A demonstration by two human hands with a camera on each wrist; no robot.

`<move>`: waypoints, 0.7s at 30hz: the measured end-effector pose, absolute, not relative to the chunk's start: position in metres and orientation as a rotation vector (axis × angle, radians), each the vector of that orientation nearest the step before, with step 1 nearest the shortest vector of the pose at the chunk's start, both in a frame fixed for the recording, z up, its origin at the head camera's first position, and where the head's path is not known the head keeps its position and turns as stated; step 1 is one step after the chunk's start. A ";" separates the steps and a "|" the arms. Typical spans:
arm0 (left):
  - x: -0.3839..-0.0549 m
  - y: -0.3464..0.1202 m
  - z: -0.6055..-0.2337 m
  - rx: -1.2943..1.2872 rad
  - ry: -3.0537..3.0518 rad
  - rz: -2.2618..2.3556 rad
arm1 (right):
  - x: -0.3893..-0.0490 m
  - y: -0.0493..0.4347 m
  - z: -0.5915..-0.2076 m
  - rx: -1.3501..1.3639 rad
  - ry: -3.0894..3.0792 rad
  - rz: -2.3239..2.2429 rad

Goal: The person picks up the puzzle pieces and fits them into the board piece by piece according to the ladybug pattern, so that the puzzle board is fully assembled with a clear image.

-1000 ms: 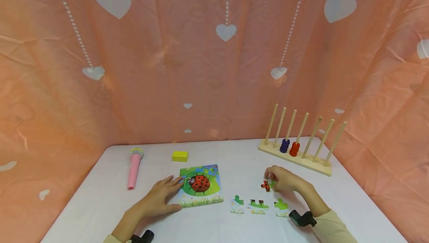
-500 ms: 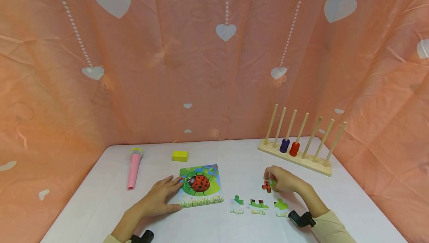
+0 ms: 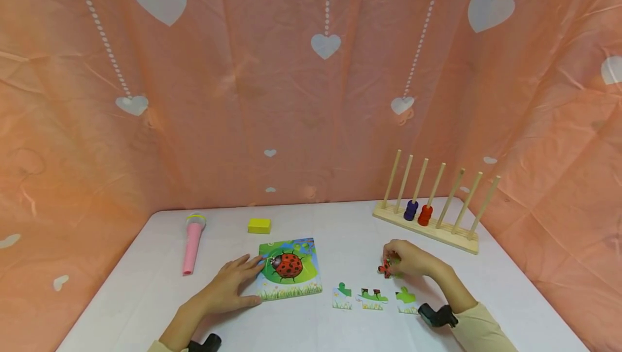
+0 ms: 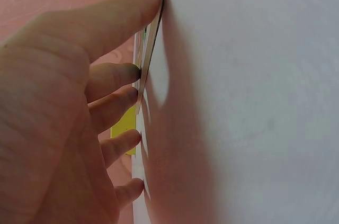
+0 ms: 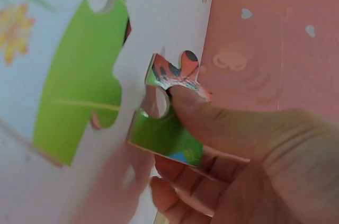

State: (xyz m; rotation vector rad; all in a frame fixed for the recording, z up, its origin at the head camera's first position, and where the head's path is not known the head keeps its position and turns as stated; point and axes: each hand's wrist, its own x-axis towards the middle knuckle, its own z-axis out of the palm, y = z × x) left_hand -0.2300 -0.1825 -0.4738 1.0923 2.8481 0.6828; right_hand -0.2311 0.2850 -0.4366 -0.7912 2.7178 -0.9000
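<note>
My right hand (image 3: 407,258) pinches a jigsaw puzzle piece (image 5: 169,134), green with part of a red, black-spotted ladybug, between thumb and fingers. In the right wrist view the piece is tilted, with the thumb across its printed face. My left hand (image 3: 233,285) lies with fingers spread at the left side of a square ladybug picture board (image 3: 290,288). The left wrist view shows the thumb (image 4: 127,17) and fingertips along the board's edge. Between the hands and nearer me lie a left grass piece (image 3: 342,300), a middle piece (image 3: 372,299) and a right green piece (image 3: 406,297).
A pink toy microphone (image 3: 191,246) lies at the left, with a yellow block (image 3: 259,226) behind the board. At the back right stands a wooden peg rack (image 3: 425,227) bearing blue beads (image 3: 410,211) and red beads (image 3: 425,215). A peach curtain (image 3: 272,125) hangs behind the table.
The puzzle piece in my right hand has turned and tilted slightly. My left hand stays at the board. The whole head view has shifted a little.
</note>
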 end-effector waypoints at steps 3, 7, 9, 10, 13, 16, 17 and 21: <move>-0.230 -0.183 -0.474 1.096 2.848 0.689 | -0.234 0.279 -0.436 -0.795 2.673 -0.944; -0.230 -0.184 -0.475 1.099 2.847 0.684 | -0.242 0.263 -0.438 -0.845 2.635 -0.975; -0.230 -0.184 -0.475 1.099 2.846 0.685 | -0.248 0.251 -0.438 -0.880 2.624 -0.990; -0.230 -0.184 -0.475 1.099 2.845 0.688 | -0.251 0.245 -0.439 -0.894 2.616 -0.999; -0.230 -0.184 -0.474 1.102 2.843 0.696 | -0.259 0.222 -0.440 -0.941 2.587 -1.027; -0.230 -0.184 -0.474 1.110 2.845 0.697 | -0.266 0.199 -0.440 -1.009 2.549 -1.062; -0.230 -0.183 -0.475 1.114 2.845 0.695 | -0.268 0.191 -0.440 -1.029 2.532 -1.078; -0.231 -0.183 -0.474 1.124 2.844 0.695 | -0.274 0.164 -0.439 -1.088 2.481 -1.135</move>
